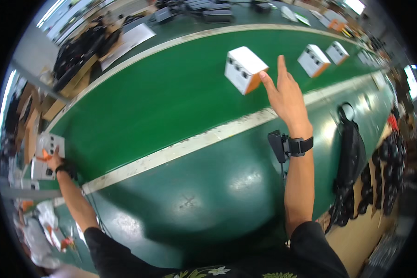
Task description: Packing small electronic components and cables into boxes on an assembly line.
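My right hand (283, 90) is stretched out over the green conveyor belt (171, 97) with fingers apart, its fingertips touching the near corner of a white and orange box (243, 68). It holds nothing. A dark strap with a small black device (289, 145) sits on that wrist. My left hand (54, 160) reaches far to the left edge of the belt and rests on a flat white and orange carton (48, 144); whether it grips the carton is unclear.
Further white and orange boxes (313, 60) ride the belt to the right. A white stripe (203, 139) marks the belt's near edge. Black bags and cables (349, 153) hang at the right. Cardboard and clutter (78, 60) lie beyond the far side.
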A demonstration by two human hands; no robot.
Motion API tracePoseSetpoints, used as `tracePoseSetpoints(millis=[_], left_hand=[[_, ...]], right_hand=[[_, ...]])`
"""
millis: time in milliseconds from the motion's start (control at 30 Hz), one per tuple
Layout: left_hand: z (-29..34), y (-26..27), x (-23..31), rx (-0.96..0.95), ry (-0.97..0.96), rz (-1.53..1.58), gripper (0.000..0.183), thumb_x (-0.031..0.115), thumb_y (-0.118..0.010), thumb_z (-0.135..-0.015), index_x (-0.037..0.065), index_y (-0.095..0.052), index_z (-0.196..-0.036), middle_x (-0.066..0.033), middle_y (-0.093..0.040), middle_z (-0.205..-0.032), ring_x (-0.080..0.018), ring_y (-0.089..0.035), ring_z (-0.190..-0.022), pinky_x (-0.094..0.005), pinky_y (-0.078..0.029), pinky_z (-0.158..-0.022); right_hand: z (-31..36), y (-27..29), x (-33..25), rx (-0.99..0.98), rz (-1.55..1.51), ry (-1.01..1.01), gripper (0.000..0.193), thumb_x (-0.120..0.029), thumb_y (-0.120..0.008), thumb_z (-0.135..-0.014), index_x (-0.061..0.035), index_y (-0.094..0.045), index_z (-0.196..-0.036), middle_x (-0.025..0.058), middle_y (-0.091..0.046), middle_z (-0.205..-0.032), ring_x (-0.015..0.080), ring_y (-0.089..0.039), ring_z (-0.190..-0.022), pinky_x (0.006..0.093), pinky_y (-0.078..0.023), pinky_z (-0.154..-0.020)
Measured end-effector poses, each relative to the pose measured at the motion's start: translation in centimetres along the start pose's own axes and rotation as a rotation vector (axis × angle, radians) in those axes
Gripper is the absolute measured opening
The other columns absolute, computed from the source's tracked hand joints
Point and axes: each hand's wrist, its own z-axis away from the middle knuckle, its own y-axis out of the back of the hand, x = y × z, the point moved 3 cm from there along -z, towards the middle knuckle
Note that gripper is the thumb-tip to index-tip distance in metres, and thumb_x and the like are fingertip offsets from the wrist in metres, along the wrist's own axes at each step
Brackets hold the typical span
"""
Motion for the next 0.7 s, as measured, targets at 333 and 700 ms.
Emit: tracePoseSetpoints(millis=[333, 700], left_hand=[[27.5, -6.2, 16.3, -0.293, -0.457, -0.140, 0.072, 0.022, -0.104, -0.079, -0.001, -0.069, -0.137, -0.0055, -0.074, -0.118, -0.0156, -0.067, -0.104, -0.0323, -0.056, -0.097], [69.2, 7.2, 27.0, -0.715, -0.244, -0.112, 0.082, 0.013, -0.105, -0.073, 0.001, -0.064, -0.142, -0.0145, -0.070, -0.134, -0.0341, -0.070, -0.124, -0.0429, -0.058, -0.110]], right_hand=[[11.8, 8.6, 6.7, -0.580, 0.105, -0.193, 0.037, -0.010, -0.095, -0.073, -0.0076, -0.084, -0.108, 0.0190, -0.082, -0.109, 0.0387, -0.079, -0.106, 0.0469, -0.063, -0.092], [14.9, 6.2, 8.9, -0.472, 0.032, -0.138, 0.025, -0.001, -0.098, -0.067, -0.0001, -0.085, -0.089, 0.0157, -0.084, -0.087, 0.0248, -0.082, -0.082, 0.0395, -0.064, -0.077]])
